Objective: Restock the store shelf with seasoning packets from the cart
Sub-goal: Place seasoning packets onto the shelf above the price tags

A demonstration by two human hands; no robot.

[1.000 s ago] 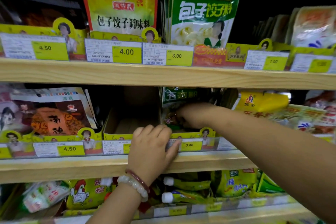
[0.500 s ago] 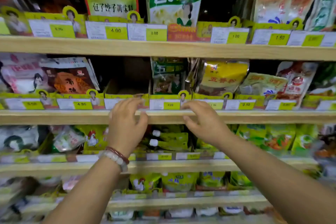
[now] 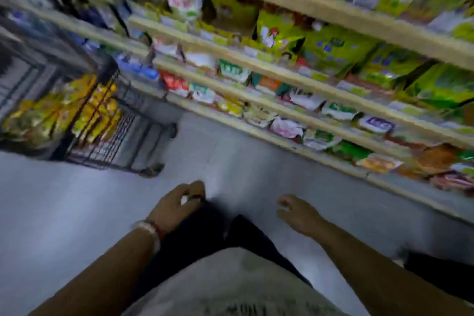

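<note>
The view is blurred and tilted down toward the floor. A black wire cart (image 3: 107, 133) stands at the left, filled with yellow seasoning packets (image 3: 77, 108). Wooden store shelves (image 3: 295, 79) run across the right and top, stocked with green, white and red packets. My left hand (image 3: 179, 202), with a bead bracelet on the wrist, hangs low over the floor with fingers loosely curled and holds nothing. My right hand (image 3: 297, 210) hangs beside it, fingers relaxed and empty. Both hands are well away from the cart and the shelves.
Grey floor (image 3: 218, 161) lies between me and the shelves. My dark trousers and light shirt fill the bottom middle. The cart's wheel (image 3: 154, 169) sits near the floor's centre left. More shelving (image 3: 51, 13) stands behind the cart.
Both hands have left the shelf edge and dropped to waist height. The view has swung down and left, bringing the cart and the floor into sight.
</note>
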